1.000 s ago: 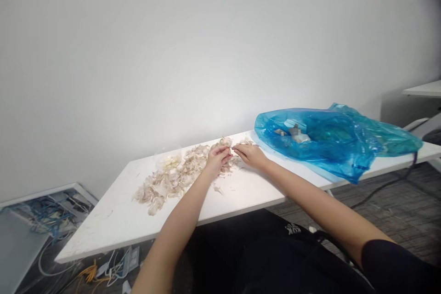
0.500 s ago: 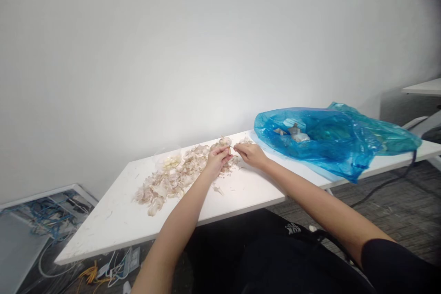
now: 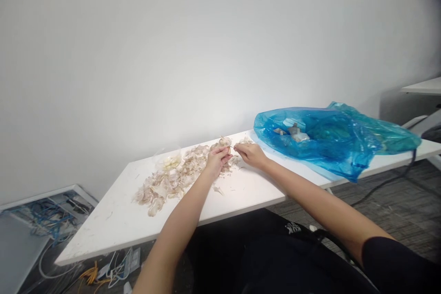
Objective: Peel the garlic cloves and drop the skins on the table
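1. Nearest is the person's dark clothing (image 3: 275,262), with pale lettering on it, below the front edge of the white table (image 3: 103,220). Bare forearms reach forward over the tabletop from either side.
2. At lower left, orange cable (image 3: 90,272) and white cords lie on the floor below the table.
3. A loose flake of skin (image 3: 217,190) lies on the tabletop, nearer the front edge than the hands.
4. The left hand (image 3: 216,160) is closed narrowly, pinching a small brownish piece (image 3: 228,150), apparently a garlic clove, between thumb and fingers. The piece is above the table, at the side facing the other hand.
5. The right hand (image 3: 252,154) is also closed, gripping a thin dark tool (image 3: 232,147) whose tip meets or nearly meets the piece; its exact kind is too small to tell.
6. A broad heap of papery peelings (image 3: 182,172) spreads to the left of the hands.
7. Behind the heap stands a clear container (image 3: 158,163) with pale cloves (image 3: 171,162) inside.
8. Just beyond the left fingers sits a garlic bulb (image 3: 225,141).
9. To the right, a blue plastic bag (image 3: 344,161) lies open on the table, several pale items (image 3: 300,137) inside.
10. Farthest is the plain wall (image 3: 206,55).
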Demonstrator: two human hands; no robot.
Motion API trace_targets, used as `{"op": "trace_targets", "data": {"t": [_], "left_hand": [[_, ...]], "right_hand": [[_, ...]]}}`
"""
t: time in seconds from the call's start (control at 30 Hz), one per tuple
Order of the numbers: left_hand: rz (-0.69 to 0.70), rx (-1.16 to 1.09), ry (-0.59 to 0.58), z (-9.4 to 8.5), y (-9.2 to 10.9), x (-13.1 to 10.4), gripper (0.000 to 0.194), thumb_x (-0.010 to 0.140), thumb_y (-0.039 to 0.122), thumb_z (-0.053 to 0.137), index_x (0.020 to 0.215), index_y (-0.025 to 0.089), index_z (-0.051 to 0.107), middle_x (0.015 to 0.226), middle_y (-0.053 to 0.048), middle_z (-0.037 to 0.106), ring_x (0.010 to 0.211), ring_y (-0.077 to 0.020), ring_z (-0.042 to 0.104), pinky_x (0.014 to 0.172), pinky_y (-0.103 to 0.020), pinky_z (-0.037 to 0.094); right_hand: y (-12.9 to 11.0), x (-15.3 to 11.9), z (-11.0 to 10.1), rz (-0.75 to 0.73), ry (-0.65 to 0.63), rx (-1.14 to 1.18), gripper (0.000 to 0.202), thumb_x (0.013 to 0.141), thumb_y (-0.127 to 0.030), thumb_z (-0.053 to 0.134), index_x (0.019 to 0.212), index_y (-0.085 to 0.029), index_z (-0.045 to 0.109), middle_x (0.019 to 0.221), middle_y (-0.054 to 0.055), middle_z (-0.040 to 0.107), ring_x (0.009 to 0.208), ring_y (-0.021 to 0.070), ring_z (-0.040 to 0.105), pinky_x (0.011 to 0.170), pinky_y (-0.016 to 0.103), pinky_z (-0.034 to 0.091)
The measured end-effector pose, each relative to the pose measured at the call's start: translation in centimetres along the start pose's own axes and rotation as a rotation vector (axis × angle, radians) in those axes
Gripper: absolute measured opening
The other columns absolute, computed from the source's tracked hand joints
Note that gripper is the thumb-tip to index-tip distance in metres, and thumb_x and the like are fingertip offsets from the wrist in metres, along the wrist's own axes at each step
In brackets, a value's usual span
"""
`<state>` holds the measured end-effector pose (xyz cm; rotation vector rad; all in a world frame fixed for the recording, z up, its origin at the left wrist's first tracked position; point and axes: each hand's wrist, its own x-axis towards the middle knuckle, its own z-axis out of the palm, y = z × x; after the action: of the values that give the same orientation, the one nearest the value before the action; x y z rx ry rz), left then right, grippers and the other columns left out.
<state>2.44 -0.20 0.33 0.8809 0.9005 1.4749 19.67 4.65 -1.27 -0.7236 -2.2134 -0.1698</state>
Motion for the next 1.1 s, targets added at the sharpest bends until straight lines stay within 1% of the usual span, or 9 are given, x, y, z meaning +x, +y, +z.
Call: {"op": "trace_targets", "data": {"t": [0.1, 0.2, 0.33, 0.47, 0.57, 0.77, 0.9, 1.0, 1.1], "left_hand": [[0.02, -0.031, 0.057, -0.3, 0.4, 0.3, 0.014, 0.066, 0.014, 0.077, 0.073, 0.011, 0.066, 0.072, -0.002, 0.063, 0.066, -0.0082, 0.06, 0.078, -0.026, 0.053], [0.058, -0.054, 0.093, -0.9, 1.2, 0.4, 0.013, 0.067, 0.012, 0.077, 0.074, 0.011, 0.065, 0.072, -0.002, 0.064, 0.066, -0.0084, 0.061, 0.081, -0.026, 0.052], [0.067, -0.021, 0.039, -1.1, 1.7, 0.2, 0.019, 0.067, 0.014, 0.078, 0.082, 0.011, 0.067, 0.077, -0.004, 0.066, 0.07, -0.0103, 0.064, 0.081, -0.027, 0.053], [0.016, 0.013, -0.004, -0.5, 0.8, -0.2, 0.023, 0.067, 0.013, 0.078, 0.087, 0.013, 0.067, 0.078, -0.003, 0.067, 0.071, -0.0111, 0.066, 0.084, -0.031, 0.053], [-0.02, 0.023, -0.036, -0.2, 0.2, -0.3, 0.024, 0.068, 0.013, 0.078, 0.089, 0.013, 0.068, 0.082, -0.005, 0.068, 0.072, -0.0127, 0.067, 0.086, -0.034, 0.053], [0.017, -0.019, -0.038, -0.5, 0.4, -0.2, 0.025, 0.067, 0.014, 0.078, 0.09, 0.014, 0.069, 0.084, -0.004, 0.068, 0.078, -0.0129, 0.067, 0.087, -0.032, 0.053], [0.018, -0.013, -0.07, -0.6, 0.3, -0.1, 0.027, 0.067, 0.016, 0.079, 0.092, 0.015, 0.07, 0.091, -0.005, 0.069, 0.082, -0.014, 0.067, 0.088, -0.033, 0.053], [0.011, 0.0, -0.083, -0.6, 0.3, -0.1, 0.028, 0.068, 0.017, 0.078, 0.094, 0.015, 0.07, 0.089, -0.006, 0.069, 0.08, -0.0134, 0.067, 0.088, -0.033, 0.052], [0.008, 0.006, -0.093, -0.6, 0.4, -0.1, 0.028, 0.068, 0.017, 0.078, 0.095, 0.014, 0.071, 0.088, -0.006, 0.069, 0.077, -0.0127, 0.067, 0.088, -0.032, 0.052]], "right_hand": [[-0.2, 0.0, 0.0, -0.011, 0.019, 0.016, 0.033, 0.097, -0.028, 0.035, 0.096, -0.019, 0.067, 0.089, 0.007, 0.072, 0.077, 0.0151, 0.064, 0.068, 0.022, 0.04], [-0.4, 0.0, 0.0, 0.021, 0.042, 0.021, 0.033, 0.097, -0.03, 0.036, 0.099, -0.019, 0.067, 0.093, 0.007, 0.072, 0.08, 0.0157, 0.065, 0.07, 0.023, 0.042], [-0.5, 0.1, -0.1, 0.077, 0.005, 0.029, 0.032, 0.098, -0.032, 0.037, 0.106, -0.02, 0.066, 0.101, 0.007, 0.071, 0.087, 0.0173, 0.066, 0.074, 0.025, 0.045], [-0.6, 0.2, -0.2, 0.103, -0.034, 0.031, 0.033, 0.098, -0.032, 0.037, 0.111, -0.021, 0.065, 0.108, 0.007, 0.07, 0.093, 0.0186, 0.066, 0.078, 0.028, 0.048], [-0.8, 0.2, -0.3, 0.098, -0.049, 0.03, 0.033, 0.098, -0.031, 0.037, 0.113, -0.021, 0.064, 0.111, 0.007, 0.069, 0.095, 0.0187, 0.065, 0.082, 0.029, 0.048], [-1.1, 0.2, -0.5, 0.085, -0.063, 0.035, 0.033, 0.098, -0.031, 0.037, 0.113, -0.02, 0.064, 0.108, 0.007, 0.069, 0.096, 0.018, 0.065, 0.081, 0.028, 0.047], [-1.1, 0.2, -0.5, 0.065, -0.054, 0.065, 0.033, 0.097, -0.03, 0.036, 0.113, -0.018, 0.063, 0.109, 0.008, 0.069, 0.096, 0.0183, 0.065, 0.082, 0.028, 0.046], [-1.1, 0.2, -0.5, 0.048, -0.034, 0.086, 0.033, 0.097, -0.03, 0.036, 0.111, -0.018, 0.063, 0.107, 0.008, 0.069, 0.094, 0.0179, 0.065, 0.082, 0.028, 0.045], [-1.0, 0.2, -0.6, 0.033, -0.033, 0.101, 0.031, 0.097, -0.029, 0.036, 0.104, -0.018, 0.064, 0.101, 0.008, 0.07, 0.091, 0.0171, 0.064, 0.079, 0.026, 0.044]]}}
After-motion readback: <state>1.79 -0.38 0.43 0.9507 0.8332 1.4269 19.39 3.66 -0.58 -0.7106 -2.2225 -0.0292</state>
